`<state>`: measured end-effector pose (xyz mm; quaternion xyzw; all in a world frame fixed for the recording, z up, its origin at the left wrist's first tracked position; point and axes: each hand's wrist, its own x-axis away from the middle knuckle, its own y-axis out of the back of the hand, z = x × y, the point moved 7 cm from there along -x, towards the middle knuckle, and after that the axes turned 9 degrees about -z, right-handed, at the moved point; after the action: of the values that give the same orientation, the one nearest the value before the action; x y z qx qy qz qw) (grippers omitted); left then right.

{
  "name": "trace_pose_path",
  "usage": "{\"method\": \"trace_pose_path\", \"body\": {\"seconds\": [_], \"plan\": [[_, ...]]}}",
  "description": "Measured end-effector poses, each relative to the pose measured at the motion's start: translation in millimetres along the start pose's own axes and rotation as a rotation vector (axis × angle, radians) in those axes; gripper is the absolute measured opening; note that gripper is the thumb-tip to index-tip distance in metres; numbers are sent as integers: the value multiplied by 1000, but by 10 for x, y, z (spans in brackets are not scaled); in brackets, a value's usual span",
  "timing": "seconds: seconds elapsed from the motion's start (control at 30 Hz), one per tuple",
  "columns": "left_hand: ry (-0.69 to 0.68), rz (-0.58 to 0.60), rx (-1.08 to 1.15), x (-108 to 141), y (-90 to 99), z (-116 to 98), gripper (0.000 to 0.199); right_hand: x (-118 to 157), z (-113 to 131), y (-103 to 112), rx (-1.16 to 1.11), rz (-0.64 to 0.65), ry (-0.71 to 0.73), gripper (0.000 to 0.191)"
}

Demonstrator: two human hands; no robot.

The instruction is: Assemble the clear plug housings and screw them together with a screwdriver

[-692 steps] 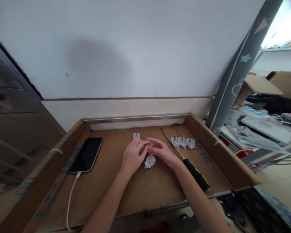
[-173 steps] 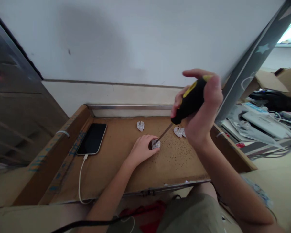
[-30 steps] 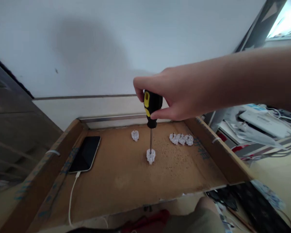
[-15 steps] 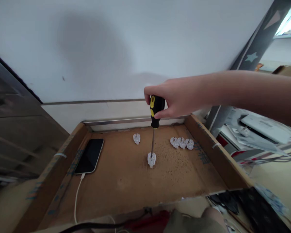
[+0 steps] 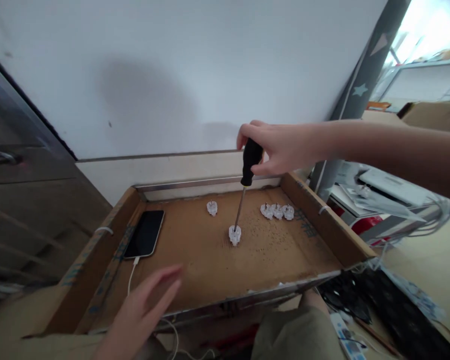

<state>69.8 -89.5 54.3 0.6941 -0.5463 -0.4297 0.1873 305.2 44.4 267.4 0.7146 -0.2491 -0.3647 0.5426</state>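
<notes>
My right hand (image 5: 270, 150) is closed round the black handle of a screwdriver (image 5: 250, 162). The shaft slants down, and its tip meets a small clear plastic piece (image 5: 234, 236) lying on the cardboard tray floor. My left hand (image 5: 150, 305) hangs over the tray's near left part, slightly blurred, thumb and fingers apart with nothing between them. Another clear plastic piece (image 5: 212, 207) with metal pins lies farther back. To the right, three similar pieces (image 5: 277, 211) stand side by side in a row, pins up.
A phone (image 5: 144, 234) with a white charging cable (image 5: 131, 277) lies at the tray's left. Low cardboard walls (image 5: 326, 220) edge the tray (image 5: 195, 250). A white wall (image 5: 172, 115) rises behind. Dark speckles (image 5: 270, 240) dot the cardboard right of the middle.
My left hand has come into view from below. The screwdriver has tilted, its handle leaning more to the right and turned in my right hand. The camera view has shifted a little.
</notes>
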Motion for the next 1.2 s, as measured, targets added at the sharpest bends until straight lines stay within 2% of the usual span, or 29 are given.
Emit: {"method": "trace_pose_path", "body": {"seconds": [0.1, 0.17, 0.2, 0.27, 0.33, 0.43, 0.5, 0.53, 0.57, 0.63, 0.7, 0.77, 0.83, 0.97, 1.07, 1.2], "plan": [[-53, 87, 177, -552, -689, -269, 48, -8, 78, -19, -120, 137, -1, 47], [-87, 153, 254, -815, -1156, -397, 55, -41, 125, 32, -4, 107, -11, 45], [-92, 207, 284, -894, -1369, -424, 51, -61, 139, 70, 89, 64, -22, 48], [-80, 274, 279, -965, -1667, -410, 36, -93, 175, 133, 228, -24, -16, 56], [-90, 277, 237, -957, -1773, -384, 31, -107, 199, 117, 191, -24, 26, 54], [-148, 235, 133, -898, -1639, -380, 35, -98, 188, 48, 29, 50, 93, 47], [-199, 155, 25, -907, -1367, -315, 39, -86, 164, 69, 38, 20, 109, 41], [-204, 70, -51, -941, -1171, -221, 40, -77, 159, 92, 67, -14, 111, 40], [-168, -32, -149, -990, -951, -64, 42, -67, 157, 117, 100, -49, 105, 40], [-23, -174, -378, -1091, -544, 385, 51, -44, 168, 147, 137, -101, 94, 40], [137, -161, -572, -1170, -295, 888, 67, -26, 199, 149, 133, -130, 118, 37], [217, -61, -637, -1223, -230, 1261, 73, -22, 215, 144, 111, -157, 147, 35], [267, -15, -646, -1254, -240, 1438, 73, -34, 194, 133, 93, -175, 159, 36], [358, 0, -697, -1287, -318, 1404, 78, -95, 71, 96, 77, -180, 135, 37], [374, 10, -713, -1330, -351, 1361, 80, -143, 8, 54, 11, -159, 166, 40], [380, 17, -707, -1363, -334, 1423, 78, -160, 22, 26, -215, -36, 227, 45]]}}
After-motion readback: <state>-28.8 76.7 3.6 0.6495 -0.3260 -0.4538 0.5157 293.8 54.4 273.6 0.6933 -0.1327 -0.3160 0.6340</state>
